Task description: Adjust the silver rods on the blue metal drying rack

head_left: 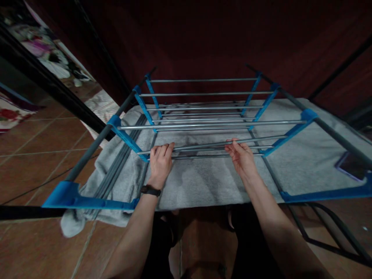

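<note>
A rack frame of thick grey tubes, blue plastic brackets (pixel 126 139) and thin metal rods lies on a grey blanket (pixel 197 186). My left hand (pixel 161 159), with a dark band at the wrist, is closed around a thin metal rod near the left bracket. My right hand (pixel 240 155) pinches the same metal rod (pixel 200 145) between thumb and fingers, farther right. This rod slants slightly up to the right and meets the right blue bracket (pixel 293 133). Its left end is hidden by my left hand. Other thin rods (pixel 203 126) span the brackets beyond and below.
Several loose grey tubes (pixel 116 170) lie along the blanket's left side. A phone (pixel 351 166) rests on the blanket at the right, under the frame's thick tube (pixel 343 139). Dark bed-like rails (pixel 58 83) stand at the left, above a tiled floor (pixel 43 155).
</note>
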{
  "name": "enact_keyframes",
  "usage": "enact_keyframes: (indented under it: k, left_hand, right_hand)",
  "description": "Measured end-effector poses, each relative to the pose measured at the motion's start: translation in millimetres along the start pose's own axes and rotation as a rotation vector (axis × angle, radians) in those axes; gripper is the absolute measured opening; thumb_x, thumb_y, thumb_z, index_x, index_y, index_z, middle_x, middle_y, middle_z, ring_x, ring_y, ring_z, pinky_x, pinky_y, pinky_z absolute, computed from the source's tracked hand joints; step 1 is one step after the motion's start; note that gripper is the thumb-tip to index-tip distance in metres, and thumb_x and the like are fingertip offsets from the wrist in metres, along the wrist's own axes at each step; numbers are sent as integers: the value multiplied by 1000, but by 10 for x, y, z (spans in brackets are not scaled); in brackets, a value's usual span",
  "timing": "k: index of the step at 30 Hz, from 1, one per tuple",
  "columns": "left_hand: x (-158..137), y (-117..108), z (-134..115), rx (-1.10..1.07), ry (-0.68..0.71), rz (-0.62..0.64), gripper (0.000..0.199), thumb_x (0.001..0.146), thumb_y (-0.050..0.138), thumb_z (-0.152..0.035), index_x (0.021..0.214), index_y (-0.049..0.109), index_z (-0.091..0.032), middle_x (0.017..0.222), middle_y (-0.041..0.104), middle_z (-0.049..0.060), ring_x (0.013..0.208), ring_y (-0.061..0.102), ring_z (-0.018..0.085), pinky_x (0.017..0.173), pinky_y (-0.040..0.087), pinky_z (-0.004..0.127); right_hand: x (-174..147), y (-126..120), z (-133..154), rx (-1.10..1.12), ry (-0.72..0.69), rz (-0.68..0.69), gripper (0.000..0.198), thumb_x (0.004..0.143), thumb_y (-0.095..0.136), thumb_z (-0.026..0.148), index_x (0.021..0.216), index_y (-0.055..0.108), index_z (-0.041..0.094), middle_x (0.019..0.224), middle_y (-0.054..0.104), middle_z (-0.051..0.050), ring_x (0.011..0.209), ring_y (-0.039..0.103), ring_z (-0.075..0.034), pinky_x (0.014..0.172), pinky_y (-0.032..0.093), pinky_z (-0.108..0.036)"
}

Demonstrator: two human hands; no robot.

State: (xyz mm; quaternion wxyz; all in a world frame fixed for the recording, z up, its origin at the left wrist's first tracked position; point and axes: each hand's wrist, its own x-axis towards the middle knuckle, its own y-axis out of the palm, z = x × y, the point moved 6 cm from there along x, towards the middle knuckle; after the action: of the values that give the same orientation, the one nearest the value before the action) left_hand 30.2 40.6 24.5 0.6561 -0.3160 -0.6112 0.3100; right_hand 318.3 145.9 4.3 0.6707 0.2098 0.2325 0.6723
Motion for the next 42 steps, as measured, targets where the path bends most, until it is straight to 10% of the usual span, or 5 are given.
enact_keyframes:
  k: [18,23,28,34,42]
  left_hand:
    - [226,-123,5,61,-35,-38,36,93,43,-11,118,67,-20,90,68,11,89,61,28,88,44,45]
    - [213,-193,-4,-4,-68,-154,43,92,44,-8,129,61,-22,114,69,13,106,62,27,103,40,49]
    - [42,-418,137,-129,-308,-458,44,86,45,-7,123,62,-22,126,61,14,126,53,28,114,31,56]
    - [-310,-460,877,-475,-886,-892,23,90,53,-27,112,56,-19,119,56,10,118,52,23,109,39,44]
    - [-148,-32,1295,-952,-1087,-752,62,95,35,-67,83,66,-15,69,63,3,69,62,16,72,50,32]
  right_hand:
    - [-71,447,-246,25,141,167,29,63,94,30,84,76,22,78,77,0,78,76,-15,78,64,-25]
    - [-62,450,-244,35,106,134,32,61,95,33,84,76,22,77,76,1,76,75,-14,74,64,-22]
    - [-61,429,-251,22,83,127,30,64,94,33,84,76,21,78,75,0,77,75,-15,73,63,-22]
    - [-61,409,-244,-3,79,85,34,63,94,33,88,75,19,80,75,0,77,75,-15,74,62,-24]
    - [-75,388,-239,-51,84,48,32,65,93,30,89,76,18,80,76,-1,78,75,-14,74,63,-24]
